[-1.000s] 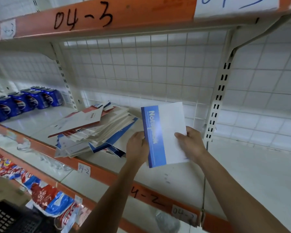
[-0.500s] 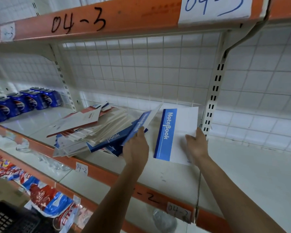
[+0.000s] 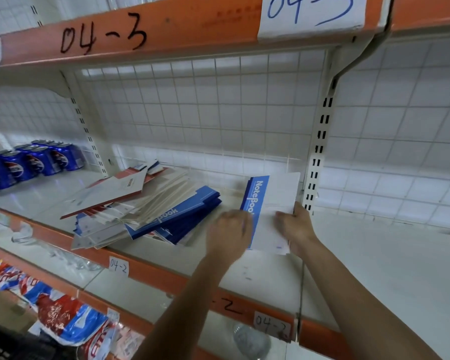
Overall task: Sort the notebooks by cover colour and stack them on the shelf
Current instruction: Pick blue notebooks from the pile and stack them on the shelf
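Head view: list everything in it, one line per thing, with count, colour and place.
Sorted stack: a few notebooks, blue and white, on the shelf beside the upright.
Mixed pile: many notebooks, red, blue and white, left of the stack.
Cans: several, blue, far left of the shelf.
Shelf: one, white with orange edge, labelled 04-2.
Snack packets: several, red, blue and white, level below, bottom left.
Left hand: blurred, at the stack's blue spine.
Right hand: grips the stack's right edge.
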{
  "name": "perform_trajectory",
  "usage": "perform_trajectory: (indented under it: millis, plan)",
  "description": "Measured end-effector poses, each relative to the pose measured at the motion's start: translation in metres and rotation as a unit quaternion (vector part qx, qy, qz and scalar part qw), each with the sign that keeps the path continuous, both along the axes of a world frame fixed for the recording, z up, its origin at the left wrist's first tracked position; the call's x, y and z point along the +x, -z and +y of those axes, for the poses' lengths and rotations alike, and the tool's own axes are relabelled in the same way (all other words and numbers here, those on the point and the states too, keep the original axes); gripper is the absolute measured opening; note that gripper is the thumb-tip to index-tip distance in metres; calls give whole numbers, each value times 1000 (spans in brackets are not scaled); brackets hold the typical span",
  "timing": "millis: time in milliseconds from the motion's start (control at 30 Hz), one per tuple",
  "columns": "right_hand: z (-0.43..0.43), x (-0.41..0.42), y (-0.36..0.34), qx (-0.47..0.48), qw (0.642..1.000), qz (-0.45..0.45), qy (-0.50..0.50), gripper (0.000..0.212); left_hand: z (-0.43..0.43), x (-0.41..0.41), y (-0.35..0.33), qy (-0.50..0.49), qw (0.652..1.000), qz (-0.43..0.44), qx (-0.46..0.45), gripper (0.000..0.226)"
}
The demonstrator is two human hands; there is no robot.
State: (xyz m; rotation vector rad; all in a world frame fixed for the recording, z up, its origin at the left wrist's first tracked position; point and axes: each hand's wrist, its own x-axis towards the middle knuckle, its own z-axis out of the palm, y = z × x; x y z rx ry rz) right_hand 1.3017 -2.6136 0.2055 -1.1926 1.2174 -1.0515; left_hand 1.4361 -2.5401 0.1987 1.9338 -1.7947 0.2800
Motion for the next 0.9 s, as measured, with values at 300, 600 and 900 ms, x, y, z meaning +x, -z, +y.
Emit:
perform_trajectory:
  millis: [300,600,900]
  plan:
    - [2,4,-3,-17,1000,2,-21,25,-14,85,22,-261,950,-62,158,56]
    - [3,4,1,23,999,-23,-23,26,-1,79,25,-243,969,-28,44,28]
    - [7,-3,-3,96,991,-66,-64,19,-12,10,-3,109,940,138,-291,28]
